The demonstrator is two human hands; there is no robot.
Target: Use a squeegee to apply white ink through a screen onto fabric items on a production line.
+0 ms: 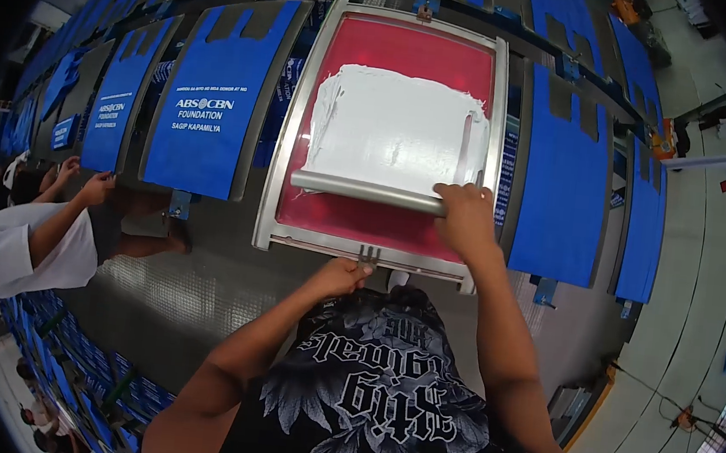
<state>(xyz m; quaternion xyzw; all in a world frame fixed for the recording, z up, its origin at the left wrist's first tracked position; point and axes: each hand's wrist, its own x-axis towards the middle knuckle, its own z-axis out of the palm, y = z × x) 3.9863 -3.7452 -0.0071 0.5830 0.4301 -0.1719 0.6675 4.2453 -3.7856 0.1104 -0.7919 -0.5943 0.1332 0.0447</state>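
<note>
A metal-framed printing screen (pixel 278 179) with red mesh lies flat in front of me, spread with white ink (pixel 395 125). My right hand (pixel 466 217) grips the right end of a long metal squeegee (pixel 358 189) lying across the screen's near part. My left hand (pixel 339 277) holds the screen's near frame edge by a small metal handle (pixel 368 256).
Blue bags (pixel 209 98) with white print lie on boards along the long table, left and right (pixel 564 176) of the screen. A person in a white shirt (pixel 15 250) works at the left. Stacks of blue bags (pixel 76 347) sit below. A grey floor (pixel 701 259) lies right.
</note>
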